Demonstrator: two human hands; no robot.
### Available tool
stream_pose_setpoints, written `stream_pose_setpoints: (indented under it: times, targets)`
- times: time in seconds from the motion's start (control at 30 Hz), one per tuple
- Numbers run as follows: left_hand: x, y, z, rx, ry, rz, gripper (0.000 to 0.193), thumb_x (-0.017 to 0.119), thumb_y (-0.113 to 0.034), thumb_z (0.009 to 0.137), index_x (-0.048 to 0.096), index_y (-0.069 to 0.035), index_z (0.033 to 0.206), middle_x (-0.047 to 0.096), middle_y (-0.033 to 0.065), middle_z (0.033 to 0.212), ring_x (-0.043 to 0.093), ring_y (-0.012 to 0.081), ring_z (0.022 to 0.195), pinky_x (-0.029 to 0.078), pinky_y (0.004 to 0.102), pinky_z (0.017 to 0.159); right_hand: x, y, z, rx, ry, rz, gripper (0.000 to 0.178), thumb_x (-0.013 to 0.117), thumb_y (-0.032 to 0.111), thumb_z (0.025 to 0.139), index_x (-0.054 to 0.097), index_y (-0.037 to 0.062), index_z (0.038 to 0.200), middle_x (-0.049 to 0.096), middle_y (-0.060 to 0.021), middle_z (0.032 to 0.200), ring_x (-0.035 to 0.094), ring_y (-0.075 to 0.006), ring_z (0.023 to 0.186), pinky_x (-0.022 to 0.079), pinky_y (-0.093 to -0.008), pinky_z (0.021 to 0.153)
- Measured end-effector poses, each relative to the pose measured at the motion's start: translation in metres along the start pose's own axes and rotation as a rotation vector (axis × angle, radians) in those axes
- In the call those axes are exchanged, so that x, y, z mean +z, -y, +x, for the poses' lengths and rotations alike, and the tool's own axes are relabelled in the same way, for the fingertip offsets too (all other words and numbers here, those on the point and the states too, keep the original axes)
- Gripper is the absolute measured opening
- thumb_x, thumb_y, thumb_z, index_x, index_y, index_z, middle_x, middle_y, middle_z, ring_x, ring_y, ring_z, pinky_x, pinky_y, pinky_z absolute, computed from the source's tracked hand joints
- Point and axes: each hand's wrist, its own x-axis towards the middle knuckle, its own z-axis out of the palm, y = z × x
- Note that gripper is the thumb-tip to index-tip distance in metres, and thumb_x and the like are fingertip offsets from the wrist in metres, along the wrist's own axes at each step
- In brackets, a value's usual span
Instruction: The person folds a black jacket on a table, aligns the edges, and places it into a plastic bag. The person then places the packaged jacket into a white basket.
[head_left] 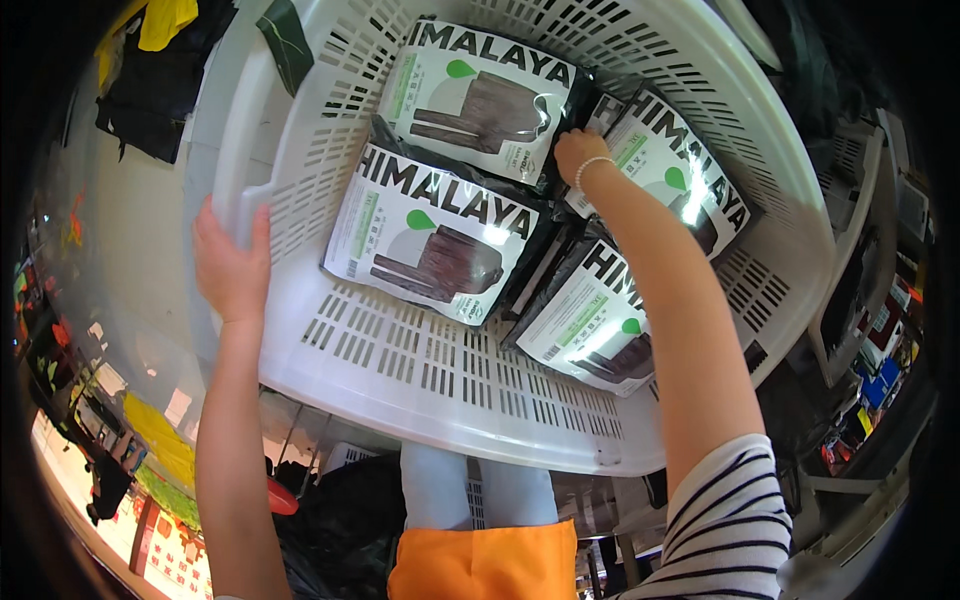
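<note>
A big white slotted plastic basket [350, 385] is in front of me, with several flat clothing packs inside. Each pack is black and white with a green leaf mark and a picture of dark folded long garments. My left hand [232, 262] grips the basket's left rim, thumb on the inner side. My right hand [582, 155] reaches in, fingers curled at the edge of the right-hand clothing pack [640, 150]; its fingertips are partly hidden. Left of it lie an upper pack [470, 110] and a lower pack [435, 245]. My right forearm partly covers the lower right pack [590, 325].
A dark green piece [287, 45] hangs over the basket's upper left rim. Black plastic [340, 530] lies below the basket, beside my legs and orange apron [485, 565]. Black and yellow items [150, 100] are at the far left. Grey crates [850, 220] stand at the right.
</note>
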Motion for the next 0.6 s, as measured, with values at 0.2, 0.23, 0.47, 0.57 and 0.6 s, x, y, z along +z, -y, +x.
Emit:
stream_pose_setpoints:
  times: [0.2,0.23,0.47,0.57,0.6]
  targets:
    - [0.006,0.015,0.0,0.032,0.017,-0.034,0.058,0.062,-0.041,0.086,0.046,-0.004,0.128,0.056,0.0157,0.121,0.054,0.0338,0.11,0.045,0.0402,0.089,0.033,-0.005,-0.037,0.009,-0.1,0.021,0.024,0.053,0.019,0.081,0.071,0.0058,0.091,0.06,-0.0078,0.109,0.053,-0.0241,0.109,0.041,-0.0364,0.093]
    - [0.006,0.02,-0.001,0.076,0.022,-0.067,0.058,0.062,-0.04,0.086,0.046,-0.003,0.128,0.056,0.0162,0.121,0.054,0.0338,0.111,0.045,0.04,0.089,0.053,-0.013,-0.044,0.16,-0.096,0.15,0.027,0.051,0.018,0.082,0.072,0.0082,0.096,0.06,-0.0075,0.113,0.052,-0.0224,0.111,0.036,-0.0368,0.097]
    - [0.003,0.014,-0.005,0.03,-0.025,0.031,0.059,0.065,-0.038,0.084,0.046,-0.002,0.126,0.056,0.0171,0.118,0.054,0.0358,0.109,0.045,0.0421,0.088,0.032,-0.033,-0.101,0.069,0.248,0.02,0.035,0.048,0.032,0.093,0.069,0.0058,0.104,0.06,-0.0121,0.112,0.052,-0.0254,0.11,0.034,-0.0399,0.096]
    - [0.009,0.016,-0.002,0.104,-0.002,-0.034,0.06,0.066,-0.038,0.083,0.046,-0.001,0.125,0.056,0.0173,0.117,0.054,0.0357,0.108,0.045,0.0421,0.088,0.059,-0.015,-0.056,0.034,0.183,0.024,0.03,0.049,0.022,0.092,0.065,0.0083,0.115,0.052,-0.0109,0.129,0.043,-0.0266,0.124,0.029,-0.0442,0.105]
    - [0.006,0.014,-0.001,0.088,0.007,-0.028,0.06,0.066,-0.038,0.083,0.046,-0.001,0.125,0.056,0.0174,0.117,0.054,0.0357,0.108,0.045,0.0421,0.088,0.064,-0.009,-0.039,-0.002,0.067,0.018,0.031,0.05,0.02,0.092,0.063,0.0084,0.117,0.05,-0.0107,0.133,0.042,-0.0268,0.127,0.027,-0.0451,0.107]
